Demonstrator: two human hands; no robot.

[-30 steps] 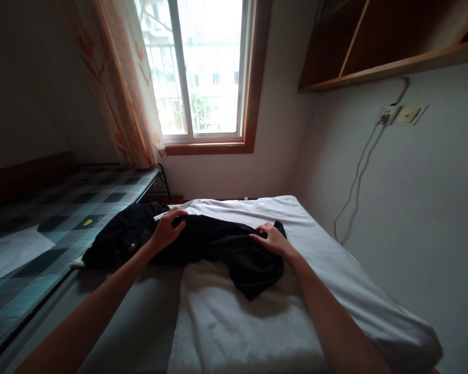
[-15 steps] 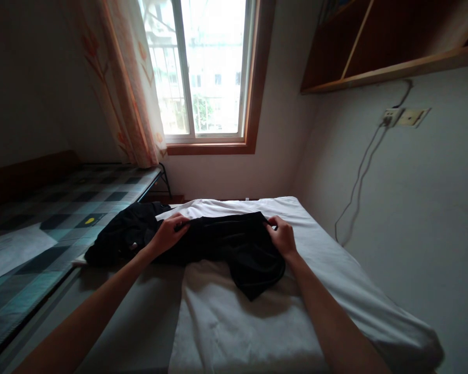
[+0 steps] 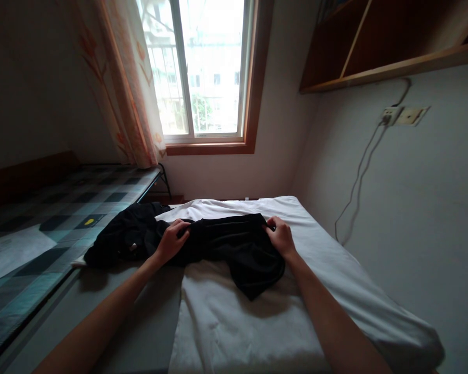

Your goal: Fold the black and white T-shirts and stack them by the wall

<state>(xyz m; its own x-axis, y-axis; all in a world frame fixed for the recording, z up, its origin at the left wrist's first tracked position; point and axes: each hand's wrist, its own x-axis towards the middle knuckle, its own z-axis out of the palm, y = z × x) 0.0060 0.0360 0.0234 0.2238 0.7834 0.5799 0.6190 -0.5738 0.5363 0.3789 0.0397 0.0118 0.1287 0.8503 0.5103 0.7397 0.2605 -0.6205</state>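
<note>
A black garment (image 3: 234, 239) is stretched between my two hands over the white sheet (image 3: 249, 332). Its exact kind does not show; a pointed flap hangs down at its right end. My left hand (image 3: 173, 239) pinches the upper edge near the garment's middle. At the upper right corner, my right hand (image 3: 281, 235) is closed on the cloth. Left of my left hand lies a bunched black cloth heap (image 3: 120, 234) with a small white spot; whether it joins the held garment I cannot tell.
On the left is a checked mattress (image 3: 113, 182) with a paper sheet (image 3: 15, 252) on it. A curtained window (image 3: 214, 78) stands ahead. A wooden shelf (image 3: 374, 72) juts from the right wall above a socket (image 3: 392, 115) with a hanging cable (image 3: 354, 182).
My left hand has shifted slightly down along the garment's edge. My right hand stays almost in place, and the cloth has moved very little.
</note>
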